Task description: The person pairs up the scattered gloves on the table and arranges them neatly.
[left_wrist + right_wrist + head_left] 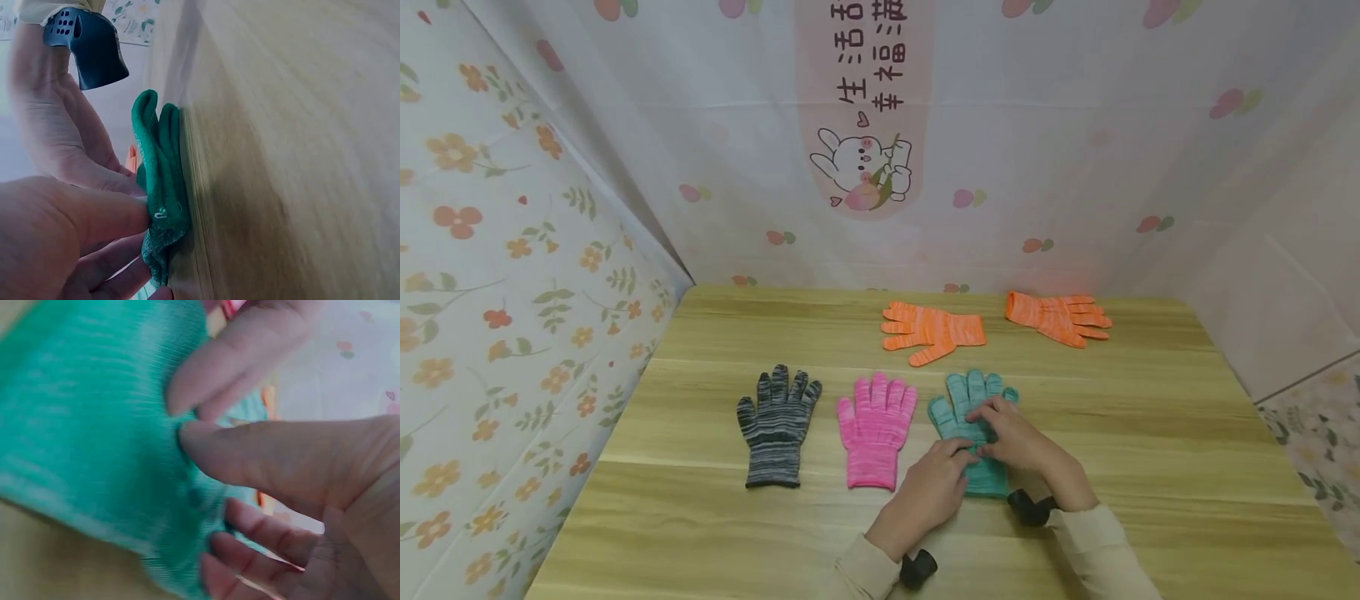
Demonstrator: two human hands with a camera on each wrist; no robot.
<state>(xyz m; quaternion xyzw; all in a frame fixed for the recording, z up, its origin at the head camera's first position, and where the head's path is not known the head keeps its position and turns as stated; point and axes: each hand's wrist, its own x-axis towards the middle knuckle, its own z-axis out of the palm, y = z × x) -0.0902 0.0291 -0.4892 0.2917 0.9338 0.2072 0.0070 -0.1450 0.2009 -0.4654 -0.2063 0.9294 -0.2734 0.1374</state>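
Observation:
A teal knitted glove (955, 425) lies palm-flat on the table, its fingers toward the back and its cuff toward me. Over its middle, my left hand (932, 483) comes in from the left and pinches the fabric with bent fingers. From the other side my right hand (1018, 437) grips it too, the fingertips close to the left ones. In the right wrist view the teal fabric (94, 425) bunches between thumb and fingers. Seen edge-on in the left wrist view, the cuff (165, 169) is raised in folds. To the left lie a pink glove (876, 433) and a black-and-grey glove (777, 429).
Behind them, an orange glove (932, 329) lies with its fingers to the left, and another orange glove (1056, 317) points right near the back edge. Floral cloth (497, 317) hangs at the left of the wooden table (692, 533); a printed curtain (985, 167) hangs behind.

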